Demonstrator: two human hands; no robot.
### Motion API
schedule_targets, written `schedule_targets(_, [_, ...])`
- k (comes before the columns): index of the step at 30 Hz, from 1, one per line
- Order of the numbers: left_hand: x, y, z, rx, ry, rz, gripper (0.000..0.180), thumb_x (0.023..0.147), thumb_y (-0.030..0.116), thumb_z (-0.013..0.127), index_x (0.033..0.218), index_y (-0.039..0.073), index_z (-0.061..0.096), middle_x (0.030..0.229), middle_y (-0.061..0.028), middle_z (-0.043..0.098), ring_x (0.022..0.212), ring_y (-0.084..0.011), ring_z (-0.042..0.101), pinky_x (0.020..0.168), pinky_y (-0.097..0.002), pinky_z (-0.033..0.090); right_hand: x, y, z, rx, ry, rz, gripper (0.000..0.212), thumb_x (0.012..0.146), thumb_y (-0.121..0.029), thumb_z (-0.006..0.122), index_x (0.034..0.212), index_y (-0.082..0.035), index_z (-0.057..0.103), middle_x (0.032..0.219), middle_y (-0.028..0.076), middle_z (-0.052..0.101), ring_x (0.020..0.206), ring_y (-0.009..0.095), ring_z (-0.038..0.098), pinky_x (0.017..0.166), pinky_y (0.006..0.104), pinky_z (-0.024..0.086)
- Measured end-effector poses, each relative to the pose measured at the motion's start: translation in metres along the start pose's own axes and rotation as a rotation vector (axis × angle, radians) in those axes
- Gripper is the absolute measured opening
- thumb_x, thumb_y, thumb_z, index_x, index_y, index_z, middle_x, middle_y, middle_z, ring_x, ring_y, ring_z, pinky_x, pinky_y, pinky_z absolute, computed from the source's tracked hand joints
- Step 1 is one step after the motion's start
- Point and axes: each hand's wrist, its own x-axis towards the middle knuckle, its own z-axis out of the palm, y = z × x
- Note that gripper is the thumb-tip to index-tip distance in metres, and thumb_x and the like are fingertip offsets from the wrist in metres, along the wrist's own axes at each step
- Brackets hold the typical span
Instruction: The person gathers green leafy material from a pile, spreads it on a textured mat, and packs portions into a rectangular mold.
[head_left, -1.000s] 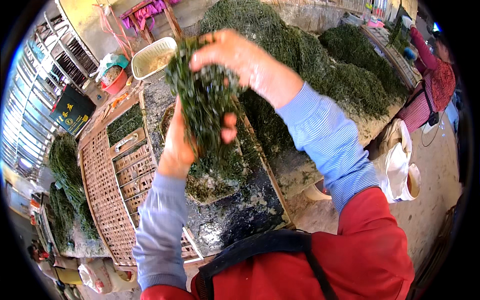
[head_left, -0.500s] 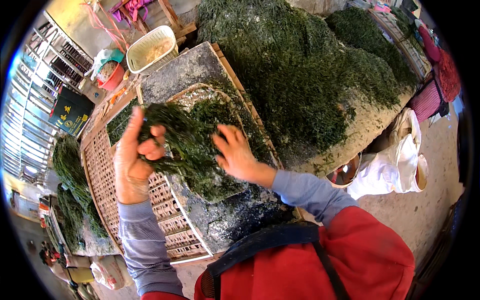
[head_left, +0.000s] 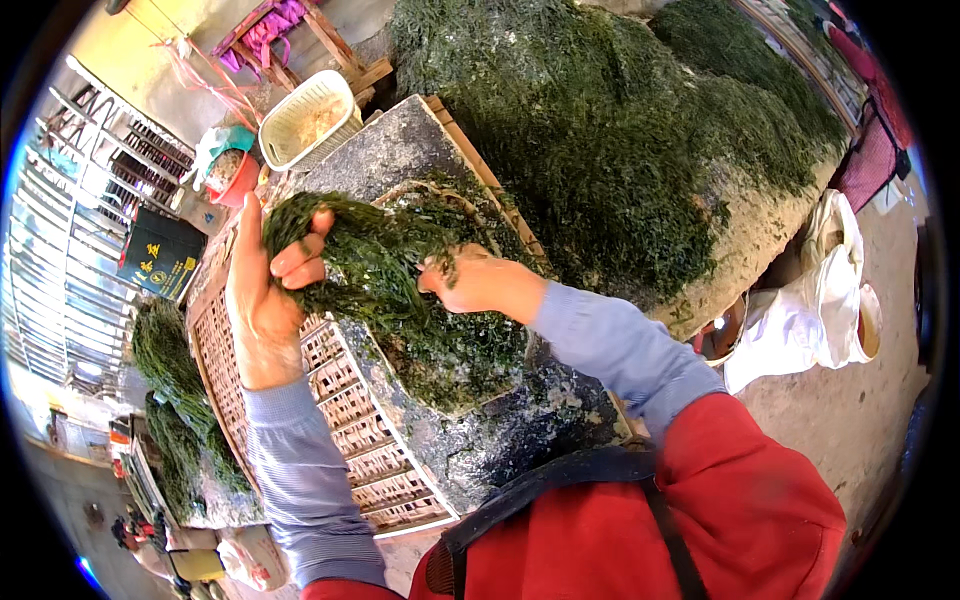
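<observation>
A bundle of dark green seaweed [head_left: 365, 240] hangs from my left hand [head_left: 275, 290], whose fingers curl round its left end with the thumb pointing up. Pinched against the bundle's right side, my right hand [head_left: 480, 285] has its fingers closed on some strands; the fingertips are partly hidden in the weed. Below both hands, more seaweed lies on a dark, speckled work board [head_left: 500, 430]. Part of a curved woven rim [head_left: 450, 192] shows behind the bundle.
A big seaweed heap [head_left: 600, 130] covers the slab at the back right. A woven bamboo rack [head_left: 365, 450] lies left of the board. At the back left stand a cream plastic basket [head_left: 312, 120] and a red bowl [head_left: 234, 178]. White sacks [head_left: 800, 310] stand at right.
My right hand has gone from spread fingers to a closed pinch on the seaweed. My left hand keeps its hold. The whole view has shifted slightly.
</observation>
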Motion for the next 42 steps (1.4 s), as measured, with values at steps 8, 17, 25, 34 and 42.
schedule_targets(8, [-0.014,-0.042,-0.022,-0.097,0.150,-0.070,0.012,0.091,0.011,0.051,0.093,0.000,0.046,0.086,-0.0189,0.056,0.045,-0.0050,0.036,0.036,-0.0184,0.031,-0.060,-0.064,-0.037,0.415,0.375,-0.245,0.035,0.080,-0.027,0.065,0.101,0.001,0.059,0.085,0.020,0.063,0.080,0.032,0.063,0.068,0.0426,0.048])
schedule_targets(17, [-0.030,-0.035,-0.022,-0.030,0.125,0.030,0.012,0.089,0.008,0.051,0.095,-0.002,0.046,0.083,-0.0118,0.054,0.050,-0.0078,0.040,0.043,-0.0224,0.037,-0.085,-0.064,0.046,0.322,0.081,-0.059,0.011,0.085,-0.006,0.045,0.088,0.003,0.051,0.067,0.018,0.057,0.060,0.031,0.059,0.056,0.0422,0.047])
schedule_targets(25, [-0.056,-0.091,-0.049,-0.125,0.322,-0.039,0.029,0.087,0.012,0.051,0.112,-0.003,0.052,0.104,-0.0175,0.061,0.083,-0.0308,0.063,0.082,-0.0511,0.049,-0.023,-0.107,-0.046,-0.135,0.714,-0.452,0.005,0.077,0.000,0.053,0.080,0.001,0.049,0.065,0.011,0.053,0.062,0.029,0.057,0.055,0.0413,0.046])
schedule_targets(34, [-0.069,-0.016,0.025,-0.163,0.028,0.059,0.014,0.090,0.006,0.048,0.099,-0.004,0.044,0.077,-0.0038,0.050,0.044,-0.0038,0.035,0.050,-0.0244,0.042,-0.013,-0.045,0.005,0.070,0.490,-0.112,0.016,0.080,-0.012,0.060,0.091,-0.001,0.057,0.080,0.018,0.060,0.085,0.036,0.055,0.081,0.0448,0.043])
schedule_targets(42, [-0.067,0.086,0.076,-0.069,-0.276,0.176,0.017,0.093,0.008,0.037,0.094,-0.007,0.043,0.074,-0.0057,0.047,0.045,-0.0077,0.035,0.061,-0.0291,0.042,-0.054,-0.023,0.071,-0.555,0.269,-0.006,0.014,0.081,-0.011,0.053,0.092,-0.002,0.055,0.084,0.013,0.055,0.092,0.026,0.045,0.074,0.0432,0.038])
